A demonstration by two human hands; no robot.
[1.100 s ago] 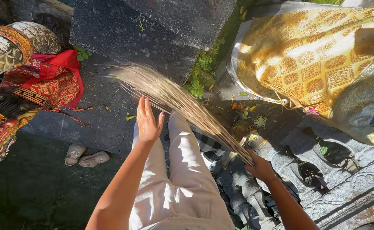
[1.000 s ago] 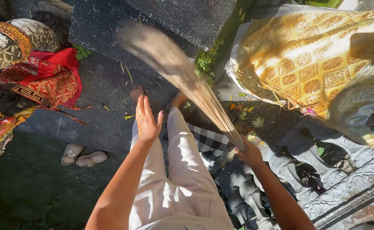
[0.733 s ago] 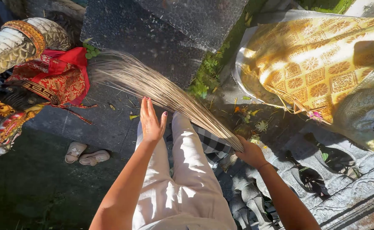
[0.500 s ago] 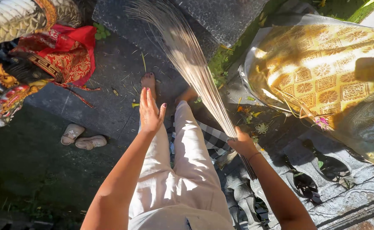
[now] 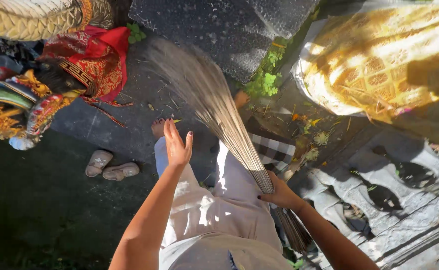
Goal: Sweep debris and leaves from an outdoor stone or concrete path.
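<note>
Tan stick broom (image 5: 219, 110), bristles fanned forward

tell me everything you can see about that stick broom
The stick broom is a bundle of thin, stiff, pale tan ribs, bound tight low down and fanning out wide and blurred over the dark stone paving. The right hand grips it near the bound end; a short stub pokes out behind. It slants up-left, crossing the pale trousers.

Pale trousers (image 5: 214, 220) — dark nail polish
</note>
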